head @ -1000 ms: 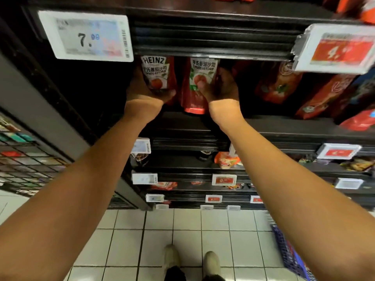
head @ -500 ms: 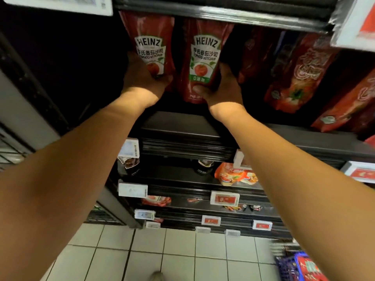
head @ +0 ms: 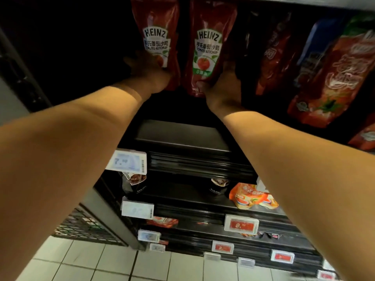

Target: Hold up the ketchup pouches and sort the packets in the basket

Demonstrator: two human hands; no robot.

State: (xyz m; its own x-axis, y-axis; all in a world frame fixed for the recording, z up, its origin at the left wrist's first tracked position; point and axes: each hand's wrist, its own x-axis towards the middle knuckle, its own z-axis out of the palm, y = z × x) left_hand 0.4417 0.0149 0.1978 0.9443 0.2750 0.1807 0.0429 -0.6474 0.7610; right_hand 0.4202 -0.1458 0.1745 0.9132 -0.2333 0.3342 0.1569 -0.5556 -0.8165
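Two red Heinz ketchup pouches stand side by side on a dark store shelf [head: 182, 136]. My left hand [head: 148, 72] grips the lower part of the left pouch [head: 157, 31], with its fingers hidden behind the pouch. The right pouch [head: 208, 45] has a green band low on its label. My right hand [head: 225, 86] holds it at its bottom right corner, thumb at the front edge. Both arms reach up and forward into the shaded shelf.
More red sauce pouches [head: 332, 74] fill the shelf to the right. Lower shelves carry price tags [head: 127, 162] and an orange pouch [head: 251, 196]. White floor tiles [head: 121, 264] lie below, and a wire rack [head: 81, 228] stands at the left.
The view has tilted up and closer to the shelf, so the pouches look bigger. Both hands stay on the same two pouches, near their lower parts.
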